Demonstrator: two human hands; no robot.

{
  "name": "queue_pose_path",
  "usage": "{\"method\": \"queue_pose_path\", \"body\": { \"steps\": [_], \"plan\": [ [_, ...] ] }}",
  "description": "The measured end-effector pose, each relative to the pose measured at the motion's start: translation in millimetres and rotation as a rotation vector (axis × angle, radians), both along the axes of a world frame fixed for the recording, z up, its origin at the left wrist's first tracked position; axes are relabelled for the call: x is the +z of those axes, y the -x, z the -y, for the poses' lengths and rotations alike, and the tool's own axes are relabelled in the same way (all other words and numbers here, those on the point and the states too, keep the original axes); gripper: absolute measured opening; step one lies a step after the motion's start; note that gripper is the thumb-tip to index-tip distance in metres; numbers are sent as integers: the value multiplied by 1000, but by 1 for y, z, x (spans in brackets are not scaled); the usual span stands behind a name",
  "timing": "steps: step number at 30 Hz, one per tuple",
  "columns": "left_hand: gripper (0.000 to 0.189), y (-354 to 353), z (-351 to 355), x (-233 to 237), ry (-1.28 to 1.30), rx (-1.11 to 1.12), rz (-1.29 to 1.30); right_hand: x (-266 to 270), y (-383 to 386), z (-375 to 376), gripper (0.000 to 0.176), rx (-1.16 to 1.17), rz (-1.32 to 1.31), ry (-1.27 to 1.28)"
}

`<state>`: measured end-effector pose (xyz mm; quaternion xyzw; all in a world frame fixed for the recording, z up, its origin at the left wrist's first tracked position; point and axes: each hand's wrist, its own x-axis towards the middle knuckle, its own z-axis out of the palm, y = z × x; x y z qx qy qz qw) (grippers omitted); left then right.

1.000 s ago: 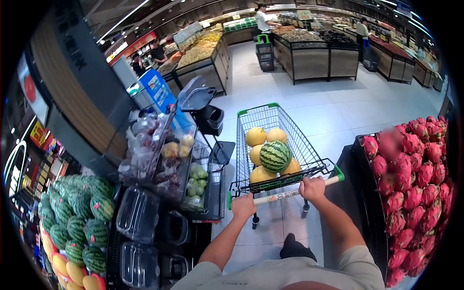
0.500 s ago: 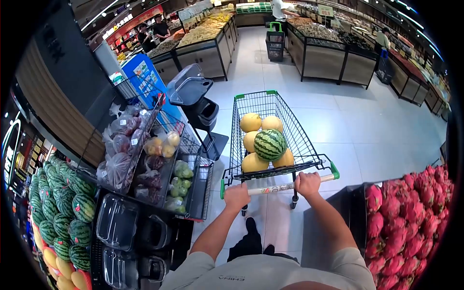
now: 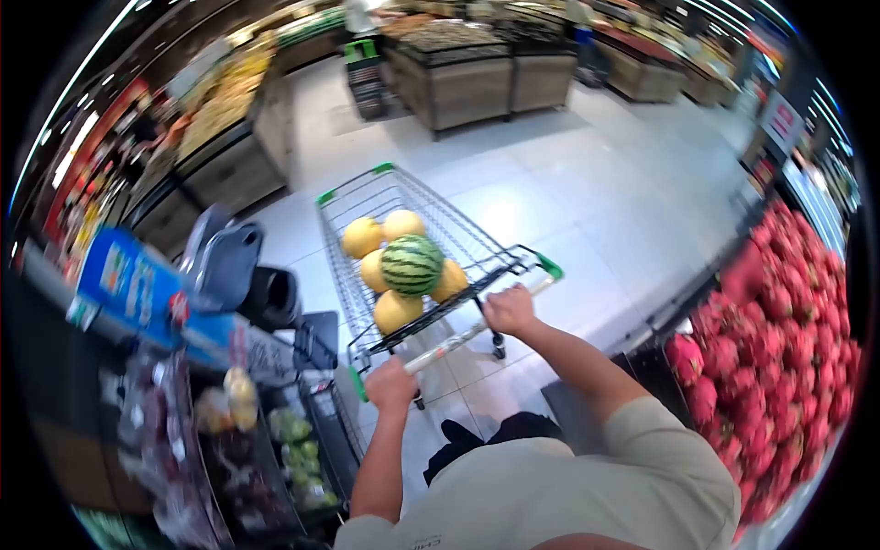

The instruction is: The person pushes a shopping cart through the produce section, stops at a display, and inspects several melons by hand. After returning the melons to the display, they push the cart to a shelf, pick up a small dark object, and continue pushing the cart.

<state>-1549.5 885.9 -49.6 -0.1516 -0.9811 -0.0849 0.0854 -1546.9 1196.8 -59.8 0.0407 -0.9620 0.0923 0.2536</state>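
Observation:
Both of my hands are wrapped round the pale handle bar (image 3: 446, 345) of a wire shopping cart (image 3: 478, 236) with green corners. Toward the bar's left end is my left hand (image 3: 390, 383), closed on it. My right hand (image 3: 511, 310) grips the bar nearer its right end. Inside the basket, a striped watermelon (image 3: 412, 266) rests on top of several yellow melons (image 3: 398, 313), gathered at the end close to me. The rest of the basket shows bare wire.
On the right is a heap of dragon fruit (image 3: 768, 339). Bagged produce (image 3: 298, 454) fills wire racks at the left, with a blue sign (image 3: 133, 289) and a dark bin stand (image 3: 275, 298) beyond. Wooden display counters (image 3: 467, 87) and a dark basket (image 3: 367, 82) beside a person stand ahead.
My view has turned to the right and the cart is now angled across it. The dragon fruit heap shows more, and the watermelon pile on the left has left view. Both hands keep their grip.

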Motion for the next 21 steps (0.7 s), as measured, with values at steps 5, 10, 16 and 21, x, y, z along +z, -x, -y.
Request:
{"method": "queue_pose_path", "body": {
  "steps": [5,10,16,21],
  "plan": [
    [20,55,3,-2,27,-50,-49,15,53,5,29,-76,228,-5],
    [20,84,-16,-10,22,-33,-104,6,92,-17,29,12,156,-10],
    [21,101,-50,-20,26,33,-118,-2,131,-57,27,89,99,10],
    [22,107,-85,-7,-11,74,-84,-8,163,-83,24,145,89,23]
  ]
}}
